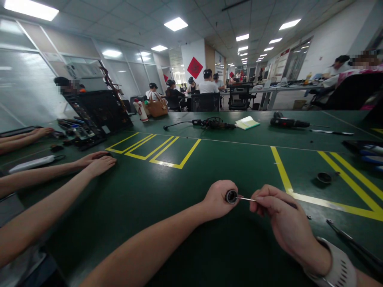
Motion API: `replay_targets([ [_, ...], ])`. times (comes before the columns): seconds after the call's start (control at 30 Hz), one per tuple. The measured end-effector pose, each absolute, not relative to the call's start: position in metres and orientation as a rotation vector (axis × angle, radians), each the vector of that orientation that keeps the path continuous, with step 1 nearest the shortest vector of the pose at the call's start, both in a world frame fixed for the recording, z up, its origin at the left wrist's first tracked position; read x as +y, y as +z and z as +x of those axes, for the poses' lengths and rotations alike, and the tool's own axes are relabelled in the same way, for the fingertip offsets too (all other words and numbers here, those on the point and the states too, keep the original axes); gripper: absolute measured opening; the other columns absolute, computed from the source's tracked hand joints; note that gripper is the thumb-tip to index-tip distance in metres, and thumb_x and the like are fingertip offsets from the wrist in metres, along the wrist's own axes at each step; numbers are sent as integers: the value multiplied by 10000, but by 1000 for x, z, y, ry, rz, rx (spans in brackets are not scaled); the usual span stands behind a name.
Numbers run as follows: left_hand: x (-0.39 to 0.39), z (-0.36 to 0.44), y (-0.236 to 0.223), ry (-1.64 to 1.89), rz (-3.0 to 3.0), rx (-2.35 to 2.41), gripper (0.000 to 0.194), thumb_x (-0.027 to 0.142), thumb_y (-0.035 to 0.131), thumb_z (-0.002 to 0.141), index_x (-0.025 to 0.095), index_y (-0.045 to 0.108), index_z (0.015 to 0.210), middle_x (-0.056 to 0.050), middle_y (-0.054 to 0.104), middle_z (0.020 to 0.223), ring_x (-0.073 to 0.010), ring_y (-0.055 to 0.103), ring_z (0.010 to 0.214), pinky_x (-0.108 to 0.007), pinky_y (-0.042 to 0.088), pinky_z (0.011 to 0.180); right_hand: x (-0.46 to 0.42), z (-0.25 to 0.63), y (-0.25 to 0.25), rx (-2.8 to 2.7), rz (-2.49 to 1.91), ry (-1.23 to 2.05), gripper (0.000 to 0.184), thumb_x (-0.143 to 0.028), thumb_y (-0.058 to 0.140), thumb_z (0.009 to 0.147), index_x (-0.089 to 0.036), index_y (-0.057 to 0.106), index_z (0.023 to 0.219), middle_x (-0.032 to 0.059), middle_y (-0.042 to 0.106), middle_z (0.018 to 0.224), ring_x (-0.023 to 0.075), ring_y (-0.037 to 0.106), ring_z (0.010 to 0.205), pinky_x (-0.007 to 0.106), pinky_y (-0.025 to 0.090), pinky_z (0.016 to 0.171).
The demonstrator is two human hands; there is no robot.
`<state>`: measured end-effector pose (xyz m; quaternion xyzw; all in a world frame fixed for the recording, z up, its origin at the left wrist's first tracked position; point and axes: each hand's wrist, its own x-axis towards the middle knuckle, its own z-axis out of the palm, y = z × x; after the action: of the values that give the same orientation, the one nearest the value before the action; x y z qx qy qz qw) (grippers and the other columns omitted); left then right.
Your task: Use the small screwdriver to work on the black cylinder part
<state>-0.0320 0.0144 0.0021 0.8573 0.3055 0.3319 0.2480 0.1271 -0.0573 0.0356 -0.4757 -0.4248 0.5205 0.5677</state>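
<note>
My left hand (218,200) is closed in a fist around a small dark round part (231,196) whose open end faces right. My right hand (278,213) pinches a thin metal tool (245,198), and its tip reaches into the opening of the round part. Both hands rest low over the green table mat (179,191) near its front edge. A white watch band (336,265) sits on my right wrist.
A co-worker's forearms (60,175) lie on the mat at left, near a white pen-like tool (32,163). An open laptop (98,113) with tools, a small dark cap (324,177), a power screwdriver (287,122), a notepad (247,122) and yellow tape lines (167,149) lie farther out.
</note>
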Motion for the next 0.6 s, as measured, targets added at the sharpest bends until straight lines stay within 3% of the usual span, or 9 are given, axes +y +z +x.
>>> replay_targets([
  [0.3,15,-31,3,927,2226,828,209,272,611,736,165,471,623,32,466,619,-93,439,570,-210,348,541,-52,127,30,-714,-1057,1448,107,-205,630,632,-178,611,530,18,604,537,139,489,515,270,369,499],
  [0.6,16,-31,3,945,2193,760,192,226,630,707,164,470,621,38,453,612,-91,429,565,-211,339,540,-61,129,35,-1216,-1102,1132,140,-199,586,703,-203,619,567,0,604,597,153,507,595,288,370,559],
])
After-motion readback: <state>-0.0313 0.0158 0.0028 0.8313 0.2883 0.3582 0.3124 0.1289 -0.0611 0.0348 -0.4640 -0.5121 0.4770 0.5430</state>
